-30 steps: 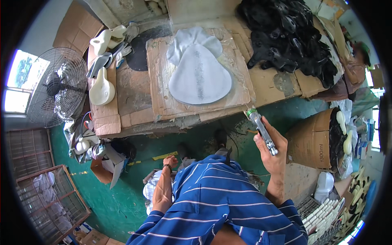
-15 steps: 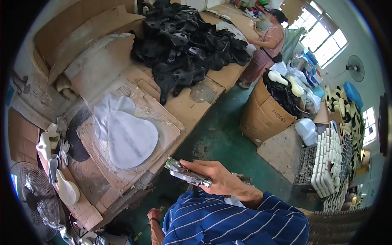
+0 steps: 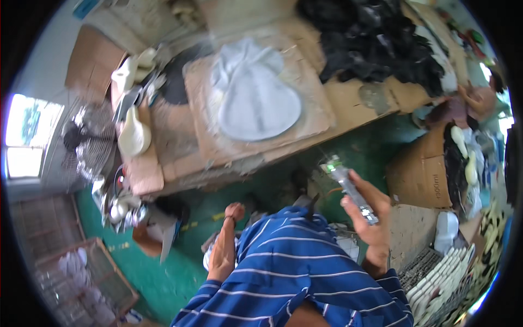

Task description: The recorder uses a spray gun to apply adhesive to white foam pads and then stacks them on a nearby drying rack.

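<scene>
My right hand (image 3: 370,210) is closed around a silver metal hand tool (image 3: 351,191) with a green end; its exact kind does not show. The tool is held in the air, to the right of my body and apart from the bench. Low at my left side hangs my left hand (image 3: 235,211), its fingers curled with nothing visible in them. On the bench, a rounded pale grey pad (image 3: 260,106) lies on a worn board (image 3: 321,120). Bunched grey cloth (image 3: 245,57) adjoins the pad's narrow end. Neither hand touches these.
Black moulded pieces (image 3: 376,38) are heaped on the cardboard-covered bench (image 3: 359,106). A cream spoon-shaped piece (image 3: 134,136) lies near a fan (image 3: 90,136) at left. Beyond a large carton (image 3: 417,169) at right, another person (image 3: 476,103) stands by the bench.
My view has swung round to the right side of the body, shifting the bench leftward-up in view. The tool stays in my right hand, now tilted more upright. My left hand still hangs low.
</scene>
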`<state>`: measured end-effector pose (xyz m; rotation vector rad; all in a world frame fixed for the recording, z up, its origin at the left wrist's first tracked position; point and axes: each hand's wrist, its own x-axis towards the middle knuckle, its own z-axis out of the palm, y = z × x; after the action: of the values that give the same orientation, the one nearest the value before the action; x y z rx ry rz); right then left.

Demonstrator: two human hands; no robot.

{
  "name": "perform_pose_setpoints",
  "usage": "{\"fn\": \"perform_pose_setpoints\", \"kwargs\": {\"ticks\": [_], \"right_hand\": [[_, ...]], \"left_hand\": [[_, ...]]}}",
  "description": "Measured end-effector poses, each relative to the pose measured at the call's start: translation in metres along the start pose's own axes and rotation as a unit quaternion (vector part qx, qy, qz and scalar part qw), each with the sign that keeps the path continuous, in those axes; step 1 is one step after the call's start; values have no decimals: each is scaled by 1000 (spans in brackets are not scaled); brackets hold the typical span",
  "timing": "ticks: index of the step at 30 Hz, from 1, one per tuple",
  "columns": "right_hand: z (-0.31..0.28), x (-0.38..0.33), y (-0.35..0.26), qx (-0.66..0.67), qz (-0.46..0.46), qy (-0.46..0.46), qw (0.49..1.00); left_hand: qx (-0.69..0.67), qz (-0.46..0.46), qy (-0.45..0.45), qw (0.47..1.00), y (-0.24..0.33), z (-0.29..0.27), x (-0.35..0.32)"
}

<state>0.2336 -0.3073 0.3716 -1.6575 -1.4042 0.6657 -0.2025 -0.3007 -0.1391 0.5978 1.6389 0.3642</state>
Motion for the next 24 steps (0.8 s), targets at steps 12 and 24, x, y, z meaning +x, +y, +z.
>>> {"fn": "perform_pose_setpoints", "kwargs": {"ticks": [12,24], "right_hand": [[-28,-18,13,-62,39,5,997],[-12,-25,10,9,41,-50,998]], "left_hand": [[-113,138,14,984,138,62,-24],[37,349,257,901,285,98,57]]}}
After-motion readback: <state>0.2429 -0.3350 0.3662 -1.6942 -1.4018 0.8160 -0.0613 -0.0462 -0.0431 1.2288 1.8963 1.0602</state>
